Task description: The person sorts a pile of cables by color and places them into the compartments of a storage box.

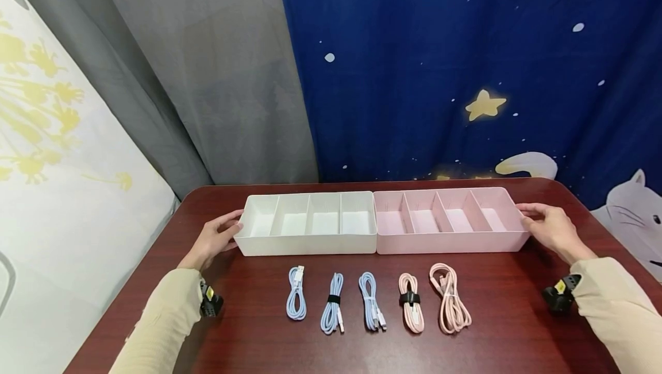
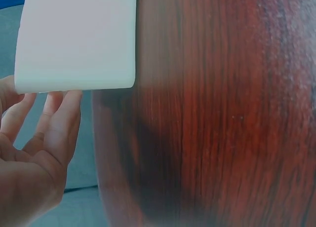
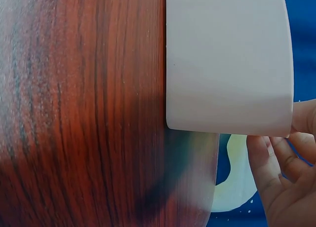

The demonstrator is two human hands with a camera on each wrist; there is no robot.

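A person in pale sleeves sets both hands to a pair of long storage boxes on a dark red-brown table (image 1: 279, 357), with a starry blue curtain (image 1: 393, 104) behind. The left hand (image 1: 212, 240) touches the outer end of the white box (image 1: 310, 245); the right hand (image 1: 555, 231) touches the outer end of the pink box (image 1: 455, 243). From where I stand, the grip on either side looks loose, fingers apart and fairly straight at the end walls, not wrapped round anything; how hard they press, I cannot tell.

The boxes lie end to end between the hands, their inner ends meeting or very nearly so, long axes running left to right in one line. The white box is nearer the left hand, the pink one nearer the right. Each shows four compartments.

On the person's side of the boxes, five coiled cables lie in a row, well apart from both hands: a blue cable (image 1: 295, 293), two more blue ones before the white box and around the seam, then two pink cables (image 1: 452, 305) before the pink box.
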